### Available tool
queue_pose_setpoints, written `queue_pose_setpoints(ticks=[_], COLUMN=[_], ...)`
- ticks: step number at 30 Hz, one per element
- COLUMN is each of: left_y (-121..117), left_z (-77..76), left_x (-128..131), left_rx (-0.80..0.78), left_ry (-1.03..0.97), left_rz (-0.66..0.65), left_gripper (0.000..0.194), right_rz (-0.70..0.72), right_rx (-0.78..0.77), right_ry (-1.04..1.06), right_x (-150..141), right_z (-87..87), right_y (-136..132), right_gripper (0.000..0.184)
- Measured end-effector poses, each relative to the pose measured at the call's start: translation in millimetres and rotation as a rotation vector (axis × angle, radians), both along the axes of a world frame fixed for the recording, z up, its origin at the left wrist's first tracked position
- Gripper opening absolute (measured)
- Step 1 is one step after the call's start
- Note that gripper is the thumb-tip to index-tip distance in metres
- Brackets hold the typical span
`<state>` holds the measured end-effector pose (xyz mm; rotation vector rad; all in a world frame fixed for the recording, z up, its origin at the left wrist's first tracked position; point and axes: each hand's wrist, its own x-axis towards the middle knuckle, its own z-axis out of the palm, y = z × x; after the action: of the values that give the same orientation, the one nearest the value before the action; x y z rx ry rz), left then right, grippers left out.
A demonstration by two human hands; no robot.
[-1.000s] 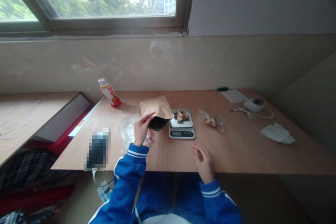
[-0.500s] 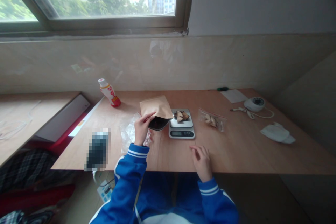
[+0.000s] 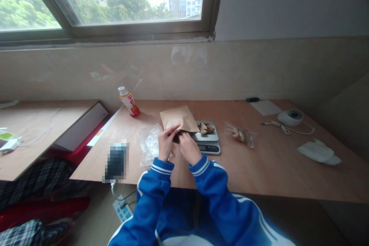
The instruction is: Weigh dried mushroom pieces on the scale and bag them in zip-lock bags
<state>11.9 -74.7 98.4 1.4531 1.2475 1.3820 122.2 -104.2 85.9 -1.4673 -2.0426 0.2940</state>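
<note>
My left hand (image 3: 166, 142) is closed on the edge of a brown kraft paper bag (image 3: 178, 117), its thumb and fingers pinching near the mouth. The bag is tilted, with its dark opening towards me. At that opening is my right hand (image 3: 189, 147), its fingertips hidden by the bag, so their grip cannot be made out. Just right of the bag stands a white digital kitchen scale (image 3: 211, 135), partly covered by it. Brown-and-tan dried pieces (image 3: 205, 128) lie on the scale's plate. Under and beside my left hand is a crumpled clear plastic bag (image 3: 150, 146).
Right of the scale lies a zip bag of similar pieces (image 3: 240, 134). Farther right are a white camera (image 3: 290, 117) with its cable and a white cloth-like item (image 3: 319, 151). To the left stand a red-and-white bottle (image 3: 129, 102) and a blurred-out phone-like device (image 3: 115, 161).
My right hand has moved left and up from the table's front to the paper bag's mouth. My left hand still holds the bag. The whole view has shifted slightly.
</note>
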Motion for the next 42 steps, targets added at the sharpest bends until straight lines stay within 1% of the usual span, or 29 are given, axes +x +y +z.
queue_pose_setpoints(ticks=[1,3,6,9,12,13,15,17,18,20,23,25,27,29,31,34,36,39,42], left_y=[-1,-2,-3,-2,0,2,6,9,10,12,12,11,11,11,11,10,9,8,8], left_z=[0.4,0.8,-0.9,-4.2,-3.9,-2.7,0.7,4.1,5.3,6.2,4.7,3.4,2.8,3.0,3.4,3.6,3.4,2.8,2.1], left_x=[0,0,0,1,0,-1,-3,-4,-4,-5,-5,-5,-6,-7,-7,-7,-7,-6,-6], left_rx=[0.002,0.000,-0.003,-0.002,-0.005,-0.004,0.001,0.010,0.016,0.028,0.038,0.034,0.029,0.031,0.035,0.031,0.023,0.009,-0.004], left_ry=[0.002,0.003,-0.002,0.007,0.011,0.010,0.008,0.014,0.020,0.031,0.033,0.033,0.040,0.049,0.051,0.048,0.044,0.033,0.023], left_rz=[0.004,0.001,-0.026,-0.017,0.003,0.009,0.028,0.046,0.050,0.050,0.044,0.047,0.047,0.042,0.035,0.041,0.044,0.039,0.037], left_gripper=[0.024,0.024,0.025,0.026,0.026,0.026,0.025,0.024,0.024,0.025,0.025,0.025,0.025,0.025,0.025,0.024,0.024,0.024,0.025], right_rz=[-0.031,-0.078,-0.102,-0.058,0.034,0.027,-0.071,-0.228,-0.298,-0.368,-0.321,-0.295,-0.313,-0.345,-0.382,-0.458,-0.510,-0.553,-0.538], right_rx=[-0.045,-0.098,-0.085,0.025,0.199,0.253,0.345,0.394,0.396,0.367,0.297,0.269,0.274,0.303,0.329,0.348,0.335,0.289,0.261], right_ry=[-0.068,-0.134,-0.133,-0.036,0.155,0.212,0.290,0.320,0.319,0.287,0.177,0.104,0.063,0.056,0.079,0.154,0.202,0.285,0.329], right_x=[-4,-7,-2,8,23,30,47,67,78,98,119,125,125,123,122,124,128,133,134], right_z=[-0.9,-5.7,-12.1,-8.5,1.1,3.0,1.5,-7.9,-15.0,-30.8,-50.0,-56.3,-58.6,-60.0,-63.8,-75.9,-85.6,-94.7,-95.5], right_y=[8,18,18,4,-20,-28,-43,-49,-48,-38,-12,1,5,-1,-17,-45,-59,-67,-65], right_gripper=[0.038,0.037,0.036,0.031,0.028,0.029,0.030,0.025,0.022,0.018,0.021,0.023,0.026,0.029,0.031,0.027,0.025,0.026,0.026])
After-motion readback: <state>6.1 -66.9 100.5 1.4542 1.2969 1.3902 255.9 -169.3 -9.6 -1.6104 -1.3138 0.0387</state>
